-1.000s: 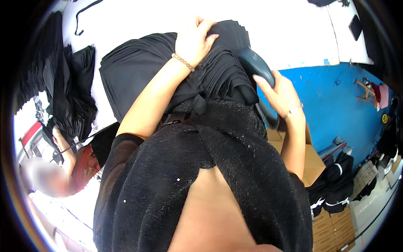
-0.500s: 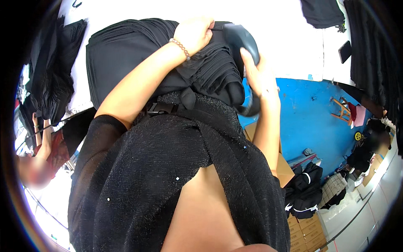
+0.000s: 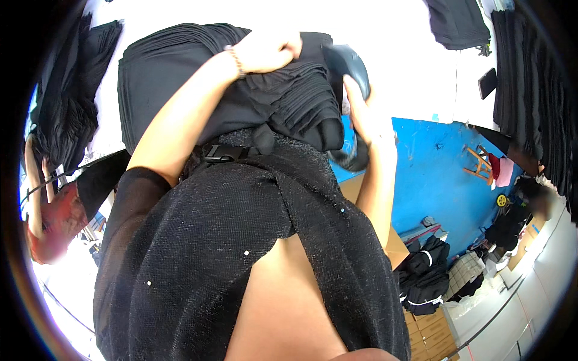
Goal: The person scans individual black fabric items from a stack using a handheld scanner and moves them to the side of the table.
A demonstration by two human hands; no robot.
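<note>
A thick stack of folded black fabric [image 3: 174, 78] lies on the white table in front of me. My left hand [image 3: 268, 51], with a beaded bracelet at the wrist, is over the far edge of the stack. Its fingers are curled and pinch the black cloth, slightly blurred. On the right side of the stack my right hand [image 3: 370, 117] is wrapped round a dark grey curved handheld device [image 3: 352, 63]. The device's head points toward the layered cloth edges. A dark loop [image 3: 352, 159] hangs below that hand, and I cannot tell whether it belongs to the device.
More black cloth lies on the table [image 3: 403, 72] at the far right [image 3: 460, 24] and hangs at the left [image 3: 69, 96]. A black phone [image 3: 487, 83] rests near the right edge. Beyond are blue floor [image 3: 421, 174], a wooden stool [image 3: 478, 163], cardboard boxes [image 3: 430, 337] and other people.
My left hand has shifted slightly left and down along the stack. My right hand still holds the device, its head a little lower. The whole view has shifted slightly.
</note>
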